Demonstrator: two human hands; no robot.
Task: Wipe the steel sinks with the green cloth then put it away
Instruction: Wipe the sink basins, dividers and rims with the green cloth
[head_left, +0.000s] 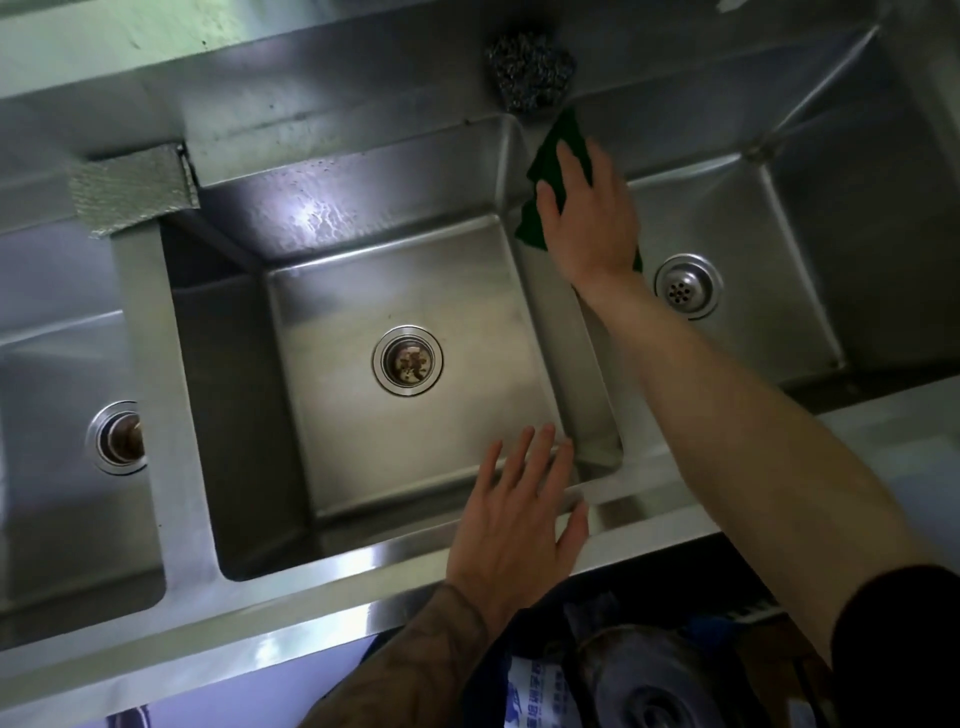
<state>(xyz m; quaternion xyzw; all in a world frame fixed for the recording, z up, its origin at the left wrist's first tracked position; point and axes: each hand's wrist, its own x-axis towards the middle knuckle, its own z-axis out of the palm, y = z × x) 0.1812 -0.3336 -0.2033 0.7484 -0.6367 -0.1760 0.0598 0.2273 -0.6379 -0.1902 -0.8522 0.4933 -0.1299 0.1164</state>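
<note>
Pressing our flat right hand (587, 218) on the green cloth (558, 150) atop the divider (558, 338) between two sinks (415, 291), we see a scourer (530, 73) just beyond; our left hand (519, 519) spreads open at the front rim (337, 571).

Three steel basins are seen from above, and every place is given from the middle sink (337, 312). On its right rim, toward the far corner, the green cloth (561, 145) is pressed flat under the straight fingers of the right hand (587, 218). Over its near right corner the left hand (514, 530) is spread with fingers extended; contact with the rim cannot be judged. Behind its far right corner a steel scourer (530, 73) is set on the ledge. At its far left corner a grey mesh pad (132, 189) is laid. It is flanked by the right sink (753, 234) and the left sink (52, 364).
</note>
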